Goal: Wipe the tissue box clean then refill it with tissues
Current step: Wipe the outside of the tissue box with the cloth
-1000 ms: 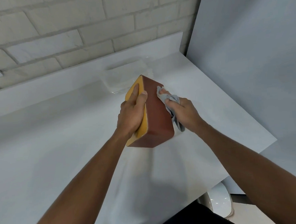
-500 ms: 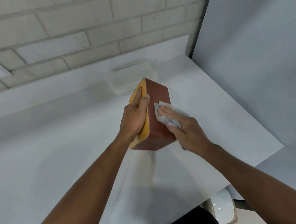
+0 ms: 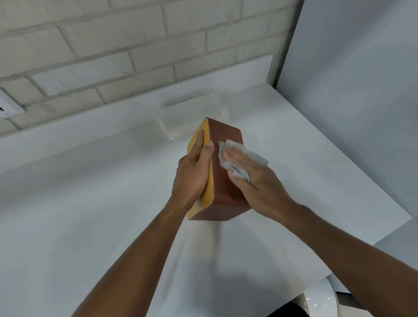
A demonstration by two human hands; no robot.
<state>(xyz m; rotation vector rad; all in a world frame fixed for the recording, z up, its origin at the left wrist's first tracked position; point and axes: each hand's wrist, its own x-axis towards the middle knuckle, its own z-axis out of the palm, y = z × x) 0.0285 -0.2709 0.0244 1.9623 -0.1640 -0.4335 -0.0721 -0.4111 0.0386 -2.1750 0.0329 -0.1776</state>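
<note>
I am looking down from the head camera at two bare forearms reaching out over a pale counter [image 3: 84,215]. The box [image 3: 227,199], brown on top with a yellow side, is between the hands near the middle of the view. It seems to be lifted clear of the counter, with its long axis pointing away towards a brick wall. The left hand [image 3: 194,174] grasps the box from its yellow side, fingers wrapped over that face and thumb lying along the top edge. The right hand [image 3: 253,180] lies flat on the brown face, its fingers nearly straight, pressing a small grey cloth [image 3: 254,156] against it. A fold of cloth pokes out by the thumb. I judge the wiping stage to be under way, with refilling not yet begun. To do it well, I would hold the left grip firm so the box cannot twist. I would draw the cloth in long, even strokes along the whole face, then turn the box so each side gets its pass, corners and edges included. Both wrists are bent slightly inward, elbows low. Behind the box, by the wall, sits a clear pack [image 3: 190,115]; I cannot tell what it holds.
</note>
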